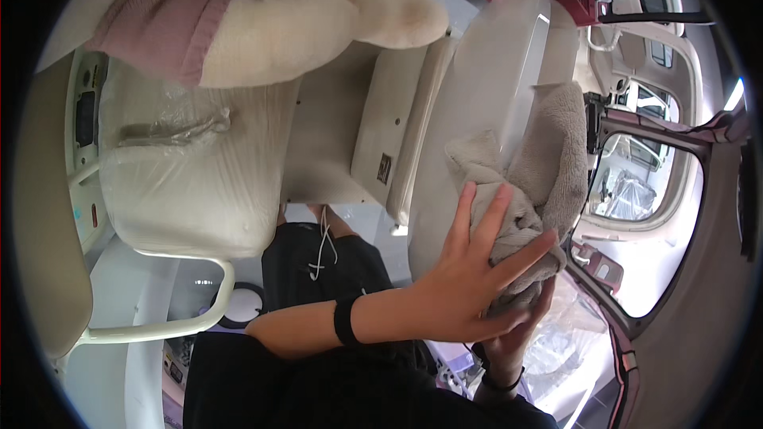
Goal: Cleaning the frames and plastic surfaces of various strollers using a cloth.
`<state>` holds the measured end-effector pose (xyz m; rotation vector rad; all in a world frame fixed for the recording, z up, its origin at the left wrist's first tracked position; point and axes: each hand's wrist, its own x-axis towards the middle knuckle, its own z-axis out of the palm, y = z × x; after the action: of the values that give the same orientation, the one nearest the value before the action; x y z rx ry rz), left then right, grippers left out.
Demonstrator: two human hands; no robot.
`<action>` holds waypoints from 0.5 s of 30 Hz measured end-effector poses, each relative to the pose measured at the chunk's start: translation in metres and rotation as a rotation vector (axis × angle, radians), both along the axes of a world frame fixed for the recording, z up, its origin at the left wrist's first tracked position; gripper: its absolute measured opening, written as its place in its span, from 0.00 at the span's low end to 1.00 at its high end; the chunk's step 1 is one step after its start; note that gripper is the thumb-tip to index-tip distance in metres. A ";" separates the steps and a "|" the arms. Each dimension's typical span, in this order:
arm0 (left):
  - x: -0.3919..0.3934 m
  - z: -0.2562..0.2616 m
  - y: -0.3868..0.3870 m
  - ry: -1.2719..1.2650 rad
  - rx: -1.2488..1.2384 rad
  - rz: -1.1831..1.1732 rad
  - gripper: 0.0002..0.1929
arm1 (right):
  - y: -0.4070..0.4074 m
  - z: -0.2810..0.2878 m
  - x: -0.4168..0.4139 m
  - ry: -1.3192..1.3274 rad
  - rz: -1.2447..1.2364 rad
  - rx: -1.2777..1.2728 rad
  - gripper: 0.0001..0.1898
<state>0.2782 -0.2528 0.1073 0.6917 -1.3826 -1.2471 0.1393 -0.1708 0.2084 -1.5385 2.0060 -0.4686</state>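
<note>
A grey terry towel [554,149] lies bunched over the right side of a pale, rounded padded panel [459,95]. My left hand [471,262], with a black band at its wrist, presses on the crumpled near part of the towel with fingers spread. Below it, my right hand [515,333] comes up from the lower right and grips the towel's lower end, its fingers partly hidden by the towel and my left hand.
A seat wrapped in clear plastic [197,190] stands at left, above a curved cream handrail [173,328]. A limb-like cream padded form [280,36] with a pink cuff hangs over it. A box-like unit [387,125] stands between seat and panel. A framed vehicle window [644,214] is at right.
</note>
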 end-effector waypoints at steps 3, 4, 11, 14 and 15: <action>-0.002 -0.002 -0.037 -0.135 -0.050 0.093 0.40 | -0.025 0.000 -0.038 0.162 0.192 0.042 0.55; -0.001 -0.001 -0.049 -0.137 -0.032 0.088 0.40 | -0.044 0.002 -0.039 0.237 0.249 0.022 0.52; -0.001 -0.011 -0.158 -0.237 -0.103 0.181 0.36 | -0.204 0.013 -0.056 0.208 0.548 0.199 0.52; -0.010 -0.026 -0.206 -0.203 -0.154 0.278 0.34 | -0.260 0.006 -0.052 -0.015 0.415 0.386 0.50; -0.014 -0.032 -0.222 -0.171 -0.158 0.329 0.34 | -0.277 0.002 -0.053 -0.017 0.416 0.383 0.50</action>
<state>0.2642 -0.4743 0.0756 0.8900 -1.4207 -0.8258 0.0863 -0.4477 0.2109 -1.6295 1.5821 0.0663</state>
